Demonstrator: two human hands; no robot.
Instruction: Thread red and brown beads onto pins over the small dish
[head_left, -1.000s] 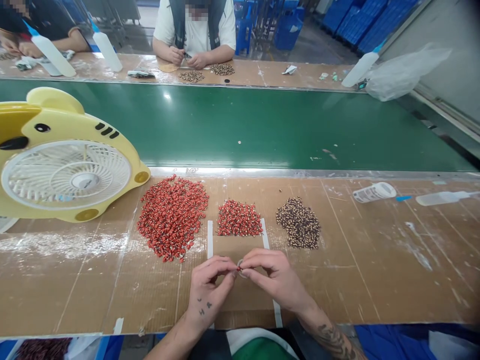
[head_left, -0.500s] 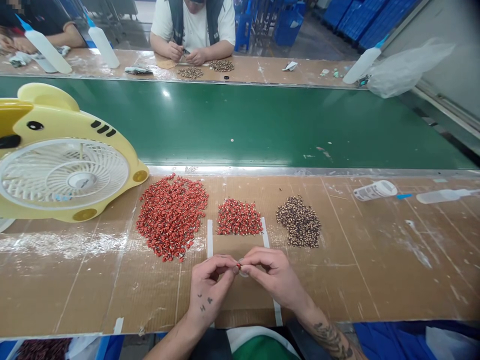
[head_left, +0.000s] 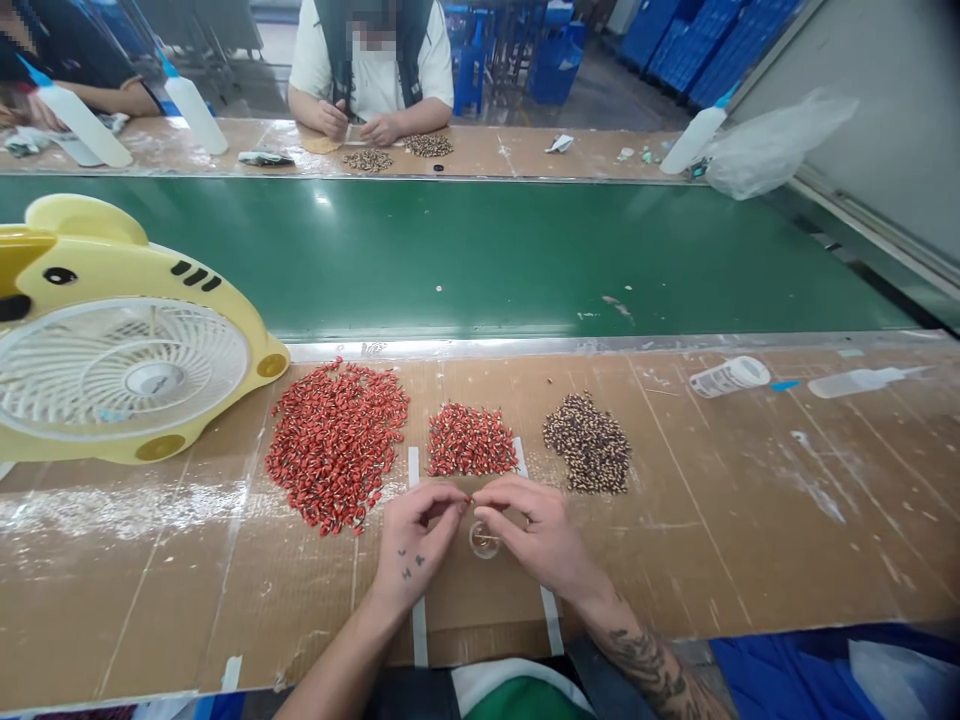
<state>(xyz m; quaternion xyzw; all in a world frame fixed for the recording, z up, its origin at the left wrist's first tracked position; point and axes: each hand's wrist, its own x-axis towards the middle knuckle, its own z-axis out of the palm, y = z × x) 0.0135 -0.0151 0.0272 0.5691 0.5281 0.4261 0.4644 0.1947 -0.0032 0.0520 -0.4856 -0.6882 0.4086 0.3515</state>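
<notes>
My left hand (head_left: 421, 545) pinches a small red piece (head_left: 469, 500) between thumb and forefinger. My right hand (head_left: 541, 532) meets it there with thumb and forefinger closed together; whatever these fingertips hold is too small to make out. Just below the fingertips, a small clear round dish (head_left: 484, 553) sits on a cardboard pad (head_left: 480, 600) edged with white tape. Beyond my hands lies a small pile of red pieces with pale tips (head_left: 472, 440). A larger pile of red pieces (head_left: 337, 445) is to the left, and a pile of dark-and-cream beads (head_left: 589, 445) to the right.
A yellow animal-shaped fan (head_left: 150, 370) stands at the left. At the right lie a white tub (head_left: 729, 377) and a nozzle bottle (head_left: 855, 382). Past the green belt (head_left: 450, 250), a co-worker (head_left: 375, 70) handles small pieces at the opposite bench.
My joined fingertips have shifted slightly up and away from me, baring more of the clear dish. The whole view has tilted and moved a little. The co-worker's hands have come slightly apart.
</notes>
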